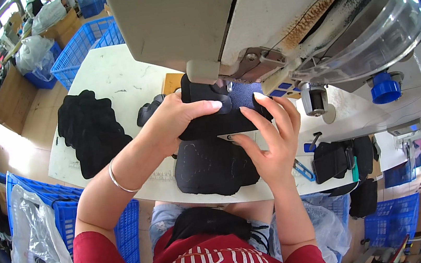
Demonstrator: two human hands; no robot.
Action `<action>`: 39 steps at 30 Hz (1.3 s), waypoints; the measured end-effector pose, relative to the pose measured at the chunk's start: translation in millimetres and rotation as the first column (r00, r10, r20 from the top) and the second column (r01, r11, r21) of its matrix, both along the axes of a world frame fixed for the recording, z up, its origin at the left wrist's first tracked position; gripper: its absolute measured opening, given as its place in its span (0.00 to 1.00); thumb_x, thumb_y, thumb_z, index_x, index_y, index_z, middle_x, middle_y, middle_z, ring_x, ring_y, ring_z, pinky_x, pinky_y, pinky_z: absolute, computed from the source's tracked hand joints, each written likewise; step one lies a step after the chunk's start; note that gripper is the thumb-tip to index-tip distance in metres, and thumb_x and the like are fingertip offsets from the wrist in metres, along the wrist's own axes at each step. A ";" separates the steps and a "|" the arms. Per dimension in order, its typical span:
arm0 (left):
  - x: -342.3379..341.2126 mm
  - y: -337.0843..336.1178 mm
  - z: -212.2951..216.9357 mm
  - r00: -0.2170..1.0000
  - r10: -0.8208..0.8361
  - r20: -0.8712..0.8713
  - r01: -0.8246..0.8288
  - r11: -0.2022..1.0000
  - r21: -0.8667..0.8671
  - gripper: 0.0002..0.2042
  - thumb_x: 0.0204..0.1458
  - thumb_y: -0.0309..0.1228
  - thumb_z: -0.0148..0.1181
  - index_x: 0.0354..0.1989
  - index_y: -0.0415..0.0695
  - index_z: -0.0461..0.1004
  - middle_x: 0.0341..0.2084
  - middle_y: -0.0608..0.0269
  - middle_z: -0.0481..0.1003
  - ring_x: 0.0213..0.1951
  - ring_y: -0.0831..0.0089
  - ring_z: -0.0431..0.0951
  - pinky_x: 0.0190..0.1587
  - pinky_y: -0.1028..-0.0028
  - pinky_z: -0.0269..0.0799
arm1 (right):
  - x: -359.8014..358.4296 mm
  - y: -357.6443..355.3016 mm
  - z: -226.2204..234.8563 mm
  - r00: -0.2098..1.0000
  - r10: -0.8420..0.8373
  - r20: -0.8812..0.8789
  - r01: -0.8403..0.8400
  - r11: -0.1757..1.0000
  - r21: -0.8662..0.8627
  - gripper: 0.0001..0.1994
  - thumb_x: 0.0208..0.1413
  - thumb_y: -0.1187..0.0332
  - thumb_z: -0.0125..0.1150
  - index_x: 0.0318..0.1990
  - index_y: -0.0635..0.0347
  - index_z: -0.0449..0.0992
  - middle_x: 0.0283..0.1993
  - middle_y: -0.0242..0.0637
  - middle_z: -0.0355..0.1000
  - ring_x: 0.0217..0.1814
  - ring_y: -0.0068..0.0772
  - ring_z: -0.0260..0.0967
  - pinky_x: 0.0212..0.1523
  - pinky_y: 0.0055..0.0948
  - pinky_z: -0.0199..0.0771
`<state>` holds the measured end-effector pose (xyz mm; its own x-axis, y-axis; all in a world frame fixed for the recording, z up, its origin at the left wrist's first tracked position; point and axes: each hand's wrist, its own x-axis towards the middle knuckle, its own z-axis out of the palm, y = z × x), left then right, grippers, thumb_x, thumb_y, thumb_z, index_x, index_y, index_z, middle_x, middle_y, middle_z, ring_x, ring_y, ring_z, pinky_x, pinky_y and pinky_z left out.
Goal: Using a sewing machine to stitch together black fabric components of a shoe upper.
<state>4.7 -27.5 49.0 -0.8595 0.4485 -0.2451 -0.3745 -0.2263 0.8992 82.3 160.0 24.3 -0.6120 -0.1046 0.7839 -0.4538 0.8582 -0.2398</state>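
A black fabric piece (220, 124) with a blue-grey patch (246, 94) on it lies under the head of a sewing machine (176, 25). Its left side is gripped by my left hand (179, 113), thumb pressed on top and the other fingers hidden beneath. My right hand (272, 142) holds the right side, fingertips on the upper face and thumb at the near edge. Just below the held piece, a stack of dark rounded pieces (215, 167) rests on the white table (108, 65). The needle area is partly covered by the machine head.
A pile of black pieces (89, 128) lies left on the table, with a small dark moulded piece (149, 110) nearer the machine. On the right are a blue cutter (304, 170) and black pouch-like pieces (332, 161). Blue crates (79, 45) stand around the table.
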 end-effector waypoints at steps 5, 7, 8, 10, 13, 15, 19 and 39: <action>-14.5 1.3 2.7 0.997 -0.043 -0.071 0.040 0.999 -0.034 0.17 0.43 0.29 0.66 0.42 0.38 0.74 0.32 0.59 0.76 0.34 0.73 0.78 0.37 0.76 0.76 | -8.2 2.2 5.5 1.000 0.019 -0.002 -0.019 1.000 -0.023 0.21 0.34 0.64 0.73 0.42 0.54 0.80 0.50 0.36 0.73 0.47 0.42 0.67 0.54 0.37 0.61; -13.5 2.1 10.4 0.999 -0.054 -0.008 0.054 0.998 -0.046 0.15 0.43 0.28 0.65 0.41 0.39 0.75 0.32 0.59 0.76 0.34 0.73 0.78 0.37 0.77 0.75 | -11.1 0.2 8.3 0.999 0.033 0.010 -0.032 0.997 -0.072 0.21 0.33 0.65 0.74 0.41 0.55 0.81 0.47 0.37 0.74 0.43 0.42 0.68 0.51 0.36 0.64; -14.0 3.0 10.8 0.998 -0.056 -0.008 0.056 0.997 -0.047 0.15 0.43 0.28 0.65 0.41 0.39 0.75 0.32 0.59 0.76 0.34 0.73 0.78 0.37 0.77 0.75 | -14.7 -0.2 9.9 0.999 0.046 -0.029 -0.048 0.996 -0.079 0.20 0.33 0.64 0.74 0.40 0.53 0.81 0.39 0.34 0.73 0.37 0.40 0.68 0.42 0.35 0.66; -14.8 3.4 10.6 0.999 -0.024 -0.021 0.023 0.999 -0.031 0.14 0.44 0.26 0.63 0.40 0.38 0.75 0.32 0.59 0.76 0.33 0.74 0.78 0.38 0.78 0.75 | -17.6 -0.6 11.1 0.996 0.056 -0.066 -0.061 0.994 -0.089 0.20 0.33 0.64 0.75 0.39 0.50 0.81 0.30 0.32 0.72 0.32 0.38 0.68 0.33 0.33 0.69; -18.2 2.1 9.4 0.999 -0.049 0.003 0.049 0.999 -0.009 0.12 0.45 0.25 0.62 0.40 0.37 0.75 0.32 0.59 0.76 0.33 0.74 0.78 0.38 0.78 0.76 | -16.2 -1.5 11.7 0.999 0.016 -0.041 -0.018 0.998 -0.060 0.19 0.34 0.63 0.74 0.39 0.50 0.81 0.26 0.32 0.70 0.28 0.37 0.65 0.30 0.33 0.65; -18.9 1.3 9.7 0.999 -0.052 0.011 0.052 0.999 -0.009 0.12 0.45 0.25 0.62 0.39 0.37 0.75 0.31 0.59 0.76 0.33 0.74 0.78 0.38 0.77 0.76 | -13.2 -2.8 13.7 0.999 0.004 0.046 -0.002 0.999 -0.042 0.20 0.33 0.66 0.74 0.40 0.57 0.81 0.45 0.38 0.74 0.38 0.38 0.68 0.40 0.32 0.68; -20.8 2.4 7.5 0.998 -0.056 -0.016 0.056 0.998 0.002 0.11 0.45 0.24 0.61 0.39 0.36 0.75 0.31 0.58 0.76 0.32 0.74 0.78 0.37 0.76 0.77 | -13.0 -2.2 13.7 0.999 -0.011 0.041 0.012 0.999 -0.037 0.20 0.34 0.66 0.74 0.39 0.57 0.81 0.45 0.38 0.75 0.37 0.38 0.67 0.39 0.32 0.68; -20.6 3.2 -0.5 0.997 -0.006 -0.074 0.011 0.998 0.059 0.12 0.47 0.24 0.61 0.40 0.35 0.75 0.34 0.58 0.76 0.34 0.74 0.78 0.40 0.77 0.76 | -19.9 -1.8 14.0 1.000 0.007 0.004 -0.007 0.999 -0.040 0.18 0.38 0.62 0.73 0.40 0.51 0.79 0.35 0.35 0.74 0.35 0.39 0.70 0.36 0.34 0.67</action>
<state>-15.9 -24.3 48.5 -0.8703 0.4678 -0.1540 -0.3096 -0.2767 0.9097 62.4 158.2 38.3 -0.6147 -0.0776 0.7849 -0.4584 0.8450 -0.2755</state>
